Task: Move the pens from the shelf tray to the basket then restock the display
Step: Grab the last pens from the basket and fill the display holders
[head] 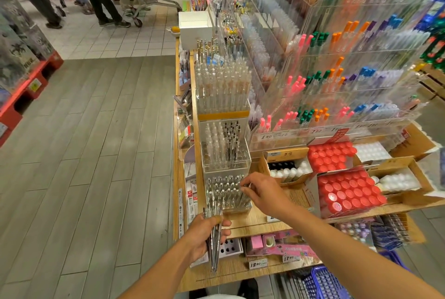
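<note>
A stationery aisle runs ahead of me: grey plank floor on the left, tiered acrylic pen racks on the right, shoppers with a trolley far back. On the wooden shelf (262, 220) just below me stands a clear pen tray (227, 194), still dense with silver-tipped pens standing upright in its holes.

My left hand (204, 236) grips a bundle of pens (214, 238), fingers wrapped round the middle so the tips fan above the fist and the tails hang below; I judge it serves as the collecting hand, leaving the other free to pick. My right hand (262, 192) reaches over the tray's right edge, its fingers (245, 184) drawn narrow in a pinch at the pen tops there; whether a pen is actually caught between them I cannot tell.

The blue basket (322, 282) sits low at my right, under the shelf edge, so I reckon the bundle goes down there once the tray is cleared.
</note>
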Motion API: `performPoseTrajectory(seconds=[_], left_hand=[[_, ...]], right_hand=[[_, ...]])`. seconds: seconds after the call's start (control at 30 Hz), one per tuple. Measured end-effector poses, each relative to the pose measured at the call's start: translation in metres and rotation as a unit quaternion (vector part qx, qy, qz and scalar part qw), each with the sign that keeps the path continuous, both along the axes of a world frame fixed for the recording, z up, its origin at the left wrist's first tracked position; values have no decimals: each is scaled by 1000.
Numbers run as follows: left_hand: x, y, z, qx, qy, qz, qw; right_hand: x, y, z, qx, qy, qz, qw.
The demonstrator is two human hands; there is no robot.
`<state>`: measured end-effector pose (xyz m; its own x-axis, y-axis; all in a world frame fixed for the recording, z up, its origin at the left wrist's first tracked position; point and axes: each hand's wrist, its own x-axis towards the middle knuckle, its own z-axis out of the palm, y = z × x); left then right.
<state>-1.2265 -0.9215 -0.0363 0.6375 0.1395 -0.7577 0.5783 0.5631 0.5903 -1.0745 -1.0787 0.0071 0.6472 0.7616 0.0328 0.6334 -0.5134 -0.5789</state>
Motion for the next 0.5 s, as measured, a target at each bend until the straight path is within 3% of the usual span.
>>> performPoseTrajectory(seconds=[0.5], left_hand=[[3, 5, 3, 13, -34, -28, 999]], right_hand=[[-11, 18, -14, -150, -71, 46, 985]])
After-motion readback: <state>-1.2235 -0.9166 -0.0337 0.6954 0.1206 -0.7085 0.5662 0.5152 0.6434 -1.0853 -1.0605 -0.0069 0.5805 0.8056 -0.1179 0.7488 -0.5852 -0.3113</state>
